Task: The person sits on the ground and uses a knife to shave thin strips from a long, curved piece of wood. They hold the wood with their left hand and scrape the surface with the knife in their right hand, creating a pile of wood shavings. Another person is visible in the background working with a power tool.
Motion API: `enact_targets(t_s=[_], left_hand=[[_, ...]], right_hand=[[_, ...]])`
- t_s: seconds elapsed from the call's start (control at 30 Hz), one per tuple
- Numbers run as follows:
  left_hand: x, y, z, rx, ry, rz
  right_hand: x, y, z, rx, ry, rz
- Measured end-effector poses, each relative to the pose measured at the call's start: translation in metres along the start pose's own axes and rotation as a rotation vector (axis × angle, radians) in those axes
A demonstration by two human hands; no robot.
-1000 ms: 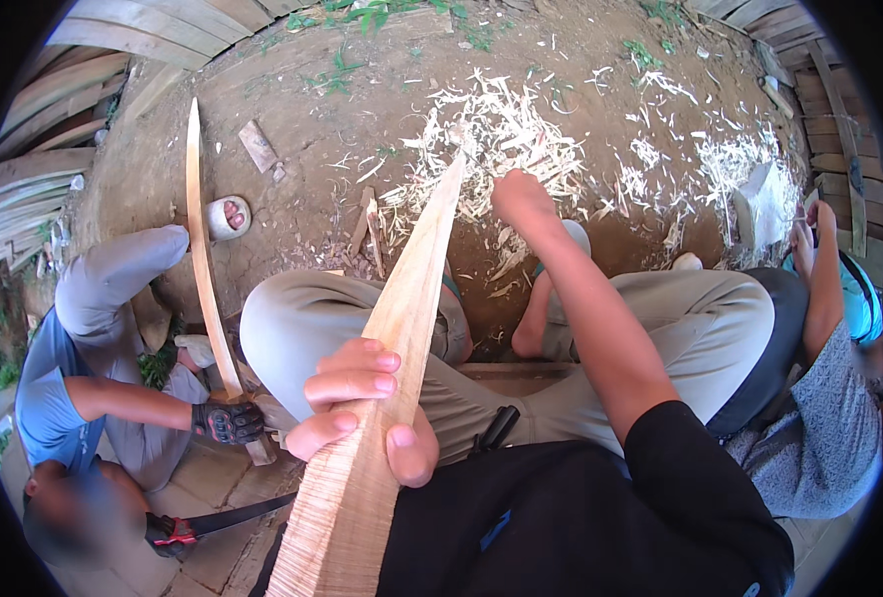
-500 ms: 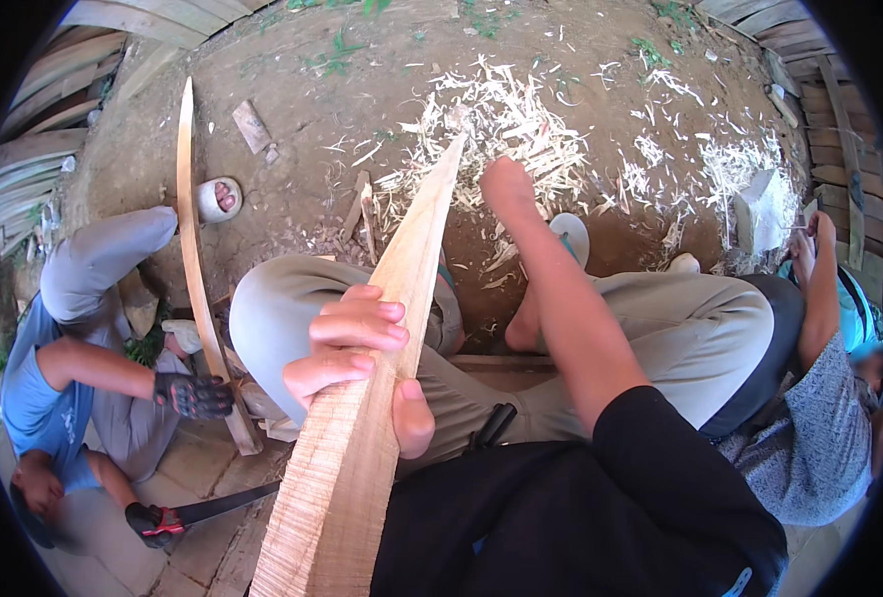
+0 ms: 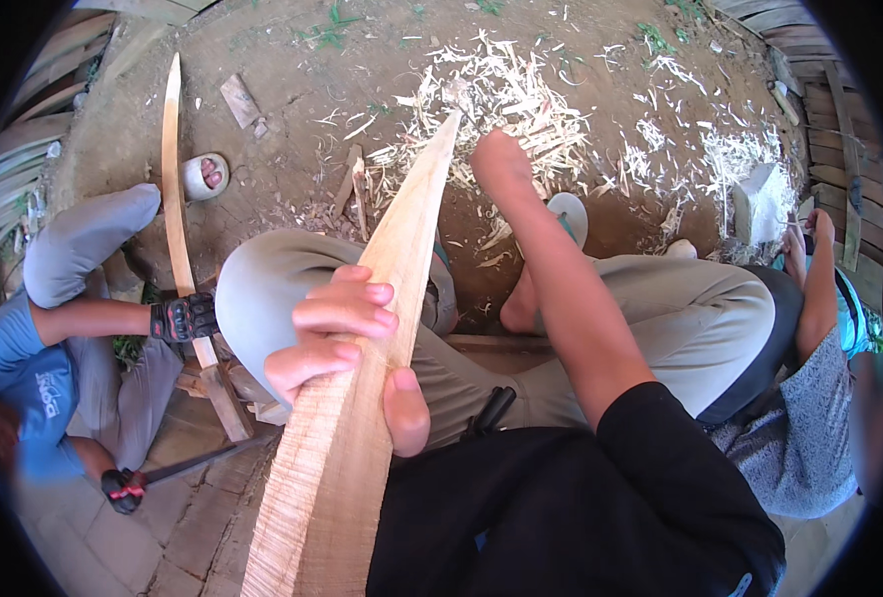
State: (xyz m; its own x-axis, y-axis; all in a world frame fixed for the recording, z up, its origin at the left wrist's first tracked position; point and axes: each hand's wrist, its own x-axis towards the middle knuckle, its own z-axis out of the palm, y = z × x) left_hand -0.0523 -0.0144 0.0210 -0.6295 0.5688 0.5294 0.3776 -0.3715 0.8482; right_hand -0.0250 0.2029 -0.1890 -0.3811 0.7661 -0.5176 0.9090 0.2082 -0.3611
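My left hand (image 3: 337, 328) is wrapped round a long pale piece of wood (image 3: 307, 478), its fingers over one side and its thumb on the other. The wood is thick and rough-grained near me and tapers to a point away from me. Close to that tip, on the right, my right hand (image 3: 501, 164) is closed in a fist with its back toward me. Whatever it holds, if anything, is hidden. Beyond the tip a heap of wood shavings (image 3: 536, 119) lies on the dirt ground.
At left, a co-worker's gloved hand (image 3: 185, 316) rests on a long curved wooden piece (image 3: 171, 179); their other gloved hand (image 3: 123, 490) holds a long dark blade (image 3: 197, 460). Another person's hands (image 3: 809, 234) are at far right, near a pale block (image 3: 760, 204). Stacked planks (image 3: 38, 139) line the left edge.
The left co-worker's upper glove has moved up onto the curved wood. Their blade has shifted slightly. My hands keep their hold and place, with the whole view shifted a little.
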Motion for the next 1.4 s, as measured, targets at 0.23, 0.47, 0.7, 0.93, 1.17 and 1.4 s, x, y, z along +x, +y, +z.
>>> enact_targets(t_s=[0.23, 0.47, 0.7, 0.93, 1.17, 1.4], left_hand=[[-0.006, 0.003, -0.004, 0.034, -0.021, 0.004], [-0.005, -0.002, 0.000, 0.058, 0.046, 0.013], [-0.003, 0.005, -0.002, 0.098, -0.012, -0.024], [-0.003, 0.003, -0.008, 0.061, 0.011, -0.041], [-0.001, 0.005, -0.007, 0.051, 0.022, -0.067], [-0.003, 0.007, -0.011, 0.091, -0.014, -0.079]], right_hand=[[-0.012, 0.007, -0.004, -0.001, -0.017, 0.028], [-0.004, 0.007, 0.016, 0.001, -0.032, 0.037], [0.033, 0.006, 0.009, -0.011, -0.024, 0.047], [-0.019, -0.006, -0.037, -0.121, -0.121, 0.038], [0.001, -0.003, -0.016, -0.157, -0.056, -0.034], [-0.024, -0.022, -0.033, -0.133, -0.047, 0.033]])
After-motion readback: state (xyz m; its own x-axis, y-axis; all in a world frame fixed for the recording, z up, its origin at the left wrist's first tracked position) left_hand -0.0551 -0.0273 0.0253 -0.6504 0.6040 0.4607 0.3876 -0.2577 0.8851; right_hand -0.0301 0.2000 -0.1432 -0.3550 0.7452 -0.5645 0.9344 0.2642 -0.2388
